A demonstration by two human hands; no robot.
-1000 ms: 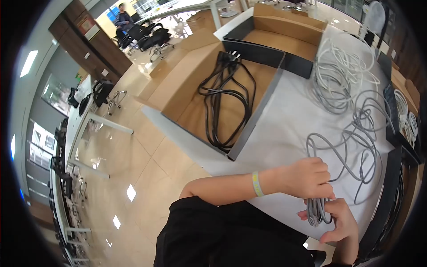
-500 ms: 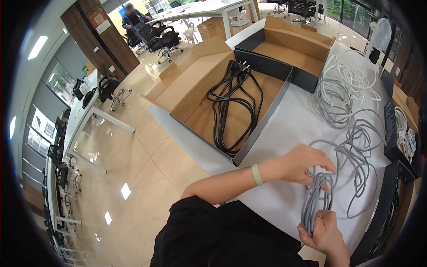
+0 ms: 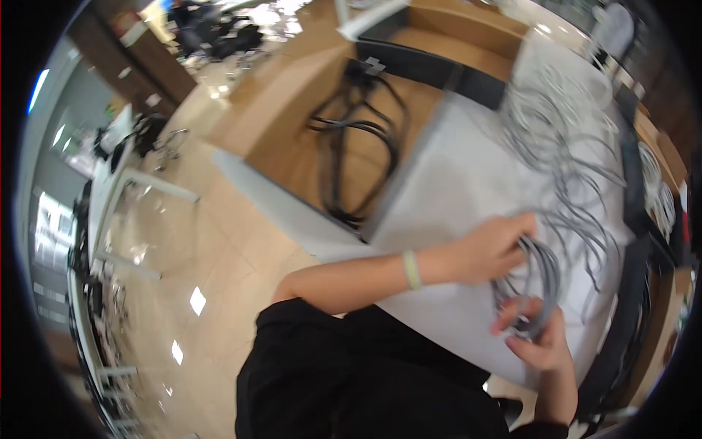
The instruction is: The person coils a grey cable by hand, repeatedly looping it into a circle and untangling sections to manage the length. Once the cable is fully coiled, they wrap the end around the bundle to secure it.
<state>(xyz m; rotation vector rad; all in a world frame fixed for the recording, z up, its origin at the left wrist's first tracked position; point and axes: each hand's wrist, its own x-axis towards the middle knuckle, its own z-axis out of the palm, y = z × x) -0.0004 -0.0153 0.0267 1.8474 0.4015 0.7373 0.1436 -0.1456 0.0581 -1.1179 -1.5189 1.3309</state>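
Observation:
A looped bundle of grey cable [image 3: 545, 274] hangs between my two hands above the white table [image 3: 439, 183]. My left hand [image 3: 493, 249], with a pale band on its wrist, grips the top of the loops. Lower down, my right hand [image 3: 537, 340] has its fingers wrapped round the bottom of the same bundle. Motion blurs both hands somewhat. Beyond them lies a loose tangle of grey cable [image 3: 578, 219], and farther back a coil of white cable [image 3: 548, 95].
An open box [image 3: 292, 183] left of the hands holds a black power cable [image 3: 340, 146]. Another open box [image 3: 457, 47] stands behind it. At the right edge are more boxes, one with white cable [image 3: 654, 190]. Chairs [image 3: 212, 33] stand on the floor beyond.
The view has shifted and blurred, so the boxes appear higher and farther left. My hands have moved closer together, and the grey bundle now bows out to the right in a rounder loop.

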